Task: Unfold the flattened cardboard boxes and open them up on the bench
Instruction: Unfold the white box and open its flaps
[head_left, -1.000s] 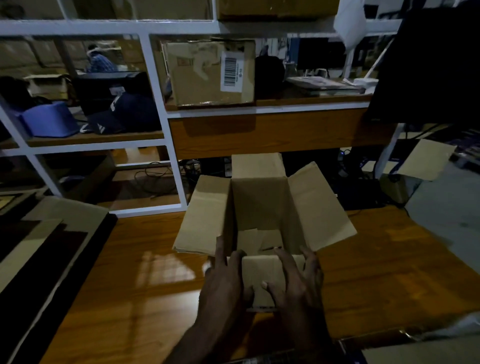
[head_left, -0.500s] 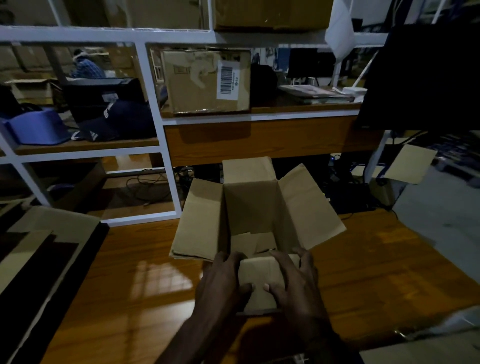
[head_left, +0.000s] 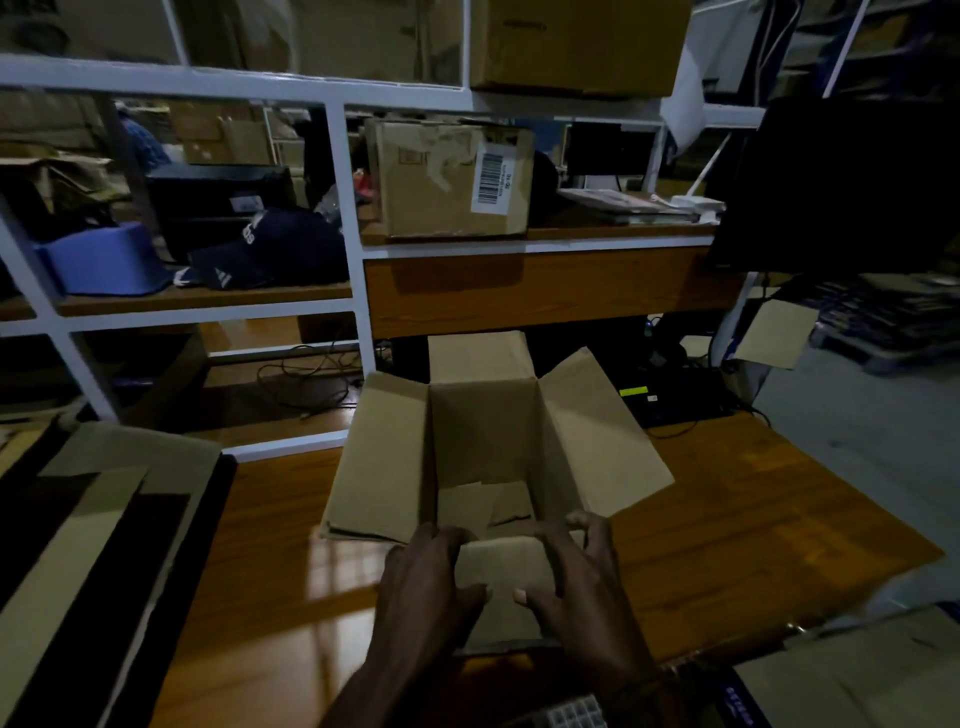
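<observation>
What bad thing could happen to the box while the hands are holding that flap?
1. Both hands, left hand and right hand, grip only the near flap, so a hard pull might crease or tear it.
2. The bottom pieces inside the open box look loose and overlapped, so the bottom might give way if the box is lifted.

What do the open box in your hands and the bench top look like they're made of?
Open box: plain brown cardboard, matte, with creased flaps; likely corrugated, though no edge shows it clearly. Bench top: wood or wood-look laminate, glossy, with grain and a bright reflection.
</observation>
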